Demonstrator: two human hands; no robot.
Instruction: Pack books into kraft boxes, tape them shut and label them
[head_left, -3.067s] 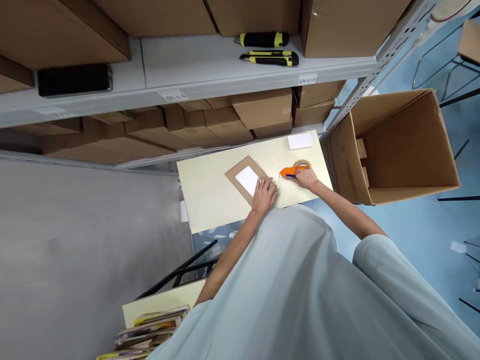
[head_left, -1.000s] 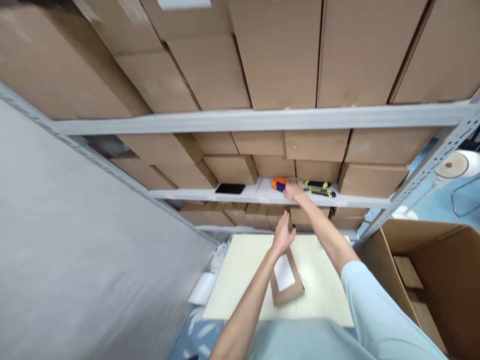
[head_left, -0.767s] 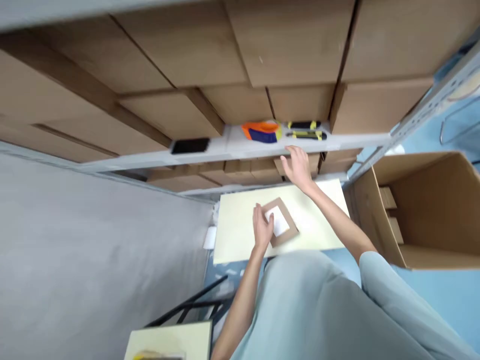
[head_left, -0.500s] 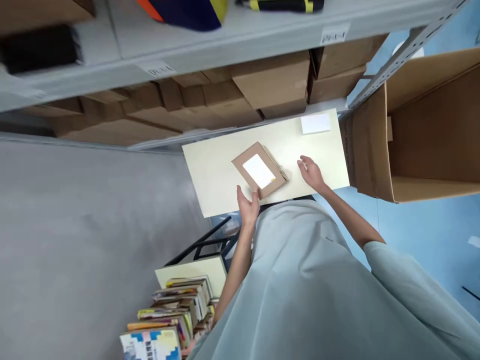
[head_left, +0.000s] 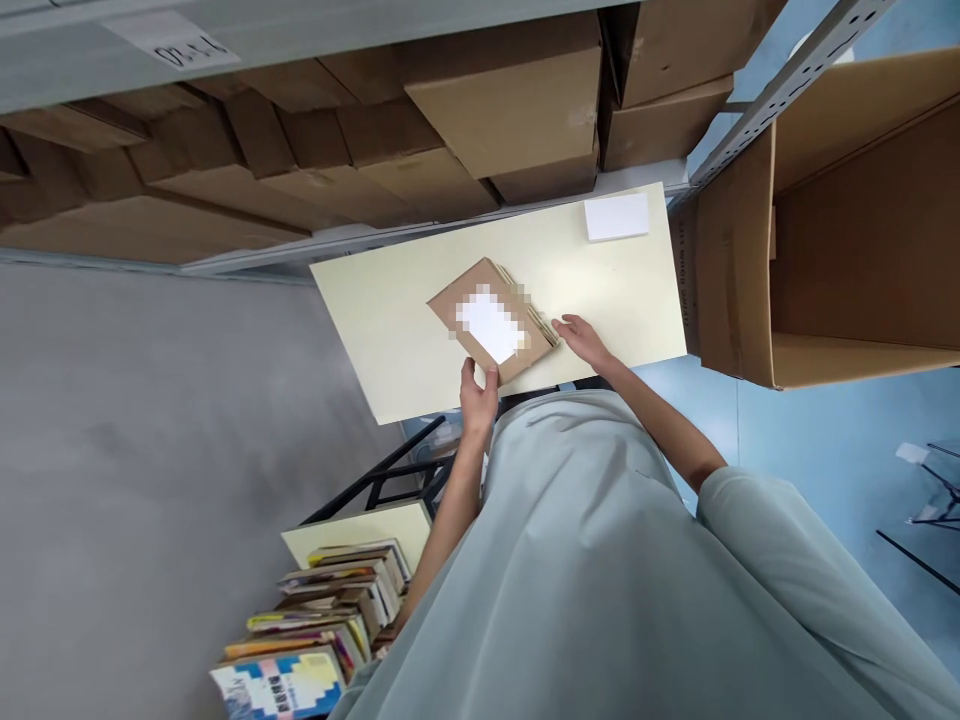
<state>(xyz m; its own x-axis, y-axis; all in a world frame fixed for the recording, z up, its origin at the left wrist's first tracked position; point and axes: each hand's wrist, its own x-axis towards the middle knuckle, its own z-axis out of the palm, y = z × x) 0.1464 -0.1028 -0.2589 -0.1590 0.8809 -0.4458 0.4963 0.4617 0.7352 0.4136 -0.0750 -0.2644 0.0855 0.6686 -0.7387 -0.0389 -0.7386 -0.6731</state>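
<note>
A flat brown cardboard package (head_left: pixel 457 300) with a white label lies slanted on the pale tabletop (head_left: pixel 375 330). Its right edge shows several thin layers, and the label is blurred out. My left hand (head_left: pixel 480 398) touches the package's near-left edge, thumb and fingers apart. Close to the layered right edge is my right hand (head_left: pixel 583 340), its fingers stretched toward it; contact there is hard to make out. A small stack of white paper or cards (head_left: pixel 616 217) sits at the table's far right corner.
Brown cardboard boxes (head_left: pixel 517 100) fill the metal shelf (head_left: pixel 337 245) behind the table. A large open carton (head_left: pixel 735 270) stands at the right. Several books (head_left: pixel 352 600) are stacked on a lower pale board (head_left: pixel 401 520) at the lower left, beside black metal legs (head_left: pixel 375 475).
My right hand has moved left to the package's layered edge. My left hand has come against its near-left edge. The view has shifted, showing less of the upper shelf.
</note>
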